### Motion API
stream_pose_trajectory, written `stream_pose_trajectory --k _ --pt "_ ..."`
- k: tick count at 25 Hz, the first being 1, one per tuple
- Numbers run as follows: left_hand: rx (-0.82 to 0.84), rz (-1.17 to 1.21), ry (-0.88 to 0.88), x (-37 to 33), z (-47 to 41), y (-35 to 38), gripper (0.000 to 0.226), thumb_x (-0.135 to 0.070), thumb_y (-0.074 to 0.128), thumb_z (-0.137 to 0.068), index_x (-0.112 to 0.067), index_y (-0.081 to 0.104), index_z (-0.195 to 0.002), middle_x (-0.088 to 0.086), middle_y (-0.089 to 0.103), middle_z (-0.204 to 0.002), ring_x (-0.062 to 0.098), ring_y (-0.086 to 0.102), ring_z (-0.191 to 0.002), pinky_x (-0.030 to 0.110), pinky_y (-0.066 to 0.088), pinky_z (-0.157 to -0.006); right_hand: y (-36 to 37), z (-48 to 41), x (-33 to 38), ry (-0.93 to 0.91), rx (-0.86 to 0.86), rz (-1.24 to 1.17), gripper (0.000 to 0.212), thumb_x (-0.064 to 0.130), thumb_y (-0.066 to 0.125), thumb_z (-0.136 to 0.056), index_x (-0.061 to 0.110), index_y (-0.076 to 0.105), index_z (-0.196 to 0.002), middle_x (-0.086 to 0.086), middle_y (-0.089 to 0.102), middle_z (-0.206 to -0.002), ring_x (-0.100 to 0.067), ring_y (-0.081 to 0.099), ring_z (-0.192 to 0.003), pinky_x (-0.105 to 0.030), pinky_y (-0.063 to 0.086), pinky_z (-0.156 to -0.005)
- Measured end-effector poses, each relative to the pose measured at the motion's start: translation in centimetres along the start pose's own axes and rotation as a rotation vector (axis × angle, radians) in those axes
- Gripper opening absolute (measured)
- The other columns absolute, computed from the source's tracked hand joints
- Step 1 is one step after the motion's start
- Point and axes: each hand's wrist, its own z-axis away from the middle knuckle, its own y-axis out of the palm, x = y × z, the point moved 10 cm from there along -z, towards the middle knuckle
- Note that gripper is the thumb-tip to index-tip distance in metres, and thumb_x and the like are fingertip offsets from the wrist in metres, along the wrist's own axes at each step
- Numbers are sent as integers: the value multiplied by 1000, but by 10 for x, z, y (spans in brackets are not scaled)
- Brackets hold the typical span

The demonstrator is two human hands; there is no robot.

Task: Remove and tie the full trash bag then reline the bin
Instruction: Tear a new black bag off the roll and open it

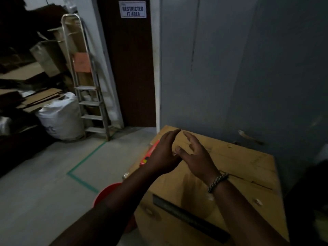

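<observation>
The left hand and right hand are being held together above the cardboard box, fingers relaxed and loosely spread, nothing being gripped. The red bin is lying low and to the left, partly hidden by the left arm; the left hand is judged nearer. No bag is being shown.

Box: front right, before the cabinet.
Bin: on the floor, just left of the box.
Ladder: rear left, left of the door.
Sack: just left of the ladder.
</observation>
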Motion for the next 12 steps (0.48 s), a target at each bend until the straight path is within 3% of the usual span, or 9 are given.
stream_pose_trajectory --k 2,4,5,8,10,12 --pt "12 8 -39 30 12 -16 72 -31 70 -90 -24 36 -153 -10 39 -153 7 40 -137 12 34 -105 34 -7 4 -20 62 80 71 43 65 -97 35 32 -159 12 35 -162 -5 35 -142 -19 36 -106" --pt "30 7 -74 60 20 -22 70 -38 71 -87 -23 42 -149 -5 46 -148 10 46 -132 28 44 -108 63 -15 1 -35 126 139 69 39 67 -96 33 34 -157 13 40 -156 1 37 -132 -4 33 -93" --pt "43 8 -106 75 24 -23 71 -43 69 -83 -23 45 -147 -3 50 -144 11 49 -128 36 47 -106 76 -19 -3 -46 162 158 68 40 67 -96 33 36 -156 12 40 -156 0 40 -133 -5 35 -95" --pt "95 -58 -230 112 30 -20 87 -57 57 -68 -24 44 -148 2 48 -145 20 49 -131 47 47 -104 108 -34 -22 -30 246 218 68 45 66 -96 35 36 -156 9 34 -162 -14 38 -146 -29 42 -112" --pt "172 -135 -321 136 33 -13 97 -63 57 -64 -29 36 -153 7 34 -157 28 38 -142 49 41 -111 125 -44 -37 0 294 275 66 45 66 -96 35 38 -155 7 30 -165 -18 34 -149 -34 39 -116" --pt "251 -137 -370 155 34 -7 96 -57 70 -69 -32 32 -154 8 24 -162 30 34 -145 45 39 -114 137 -49 -47 31 336 312 65 40 68 -96 33 41 -154 6 29 -165 -19 35 -148 -32 39 -115"
